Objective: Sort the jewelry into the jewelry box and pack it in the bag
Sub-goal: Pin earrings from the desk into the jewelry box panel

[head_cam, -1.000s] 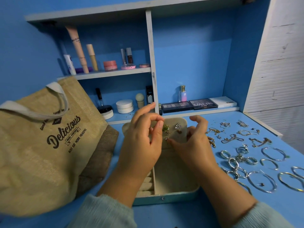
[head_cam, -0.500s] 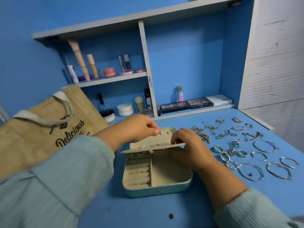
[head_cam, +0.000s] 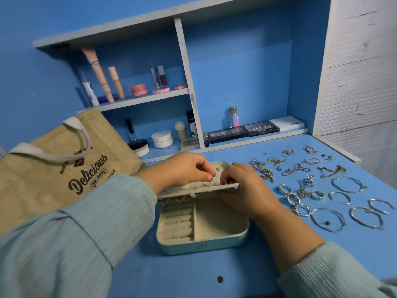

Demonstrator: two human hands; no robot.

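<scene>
A pale green jewelry box [head_cam: 204,244] lies open on the blue desk, with ring rolls on the left and one bare compartment on the right. Its cream earring panel [head_cam: 189,188] is folded down nearly flat over the back of the box. My left hand [head_cam: 182,168] reaches over the panel and pinches a small earring [head_cam: 211,185] at its edge. My right hand [head_cam: 245,190] grips the panel's right end. Loose jewelry [head_cam: 305,186], made up of chains, rings and bangles, is spread on the desk to the right. A jute bag [head_cam: 53,168] printed "Delicious" lies at the left.
Behind the box stands a shelf unit [head_cam: 184,61] with cosmetics, jars, eyeshadow palettes [head_cam: 242,131] and a small perfume bottle. A white slatted panel [head_cam: 361,72] rises at the right. The desk's right edge runs just past the bangles.
The earring panel stood upright a second ago and now lies folded down flat. My left hand has come over its top and its fingers have slid right, close to my right hand.
</scene>
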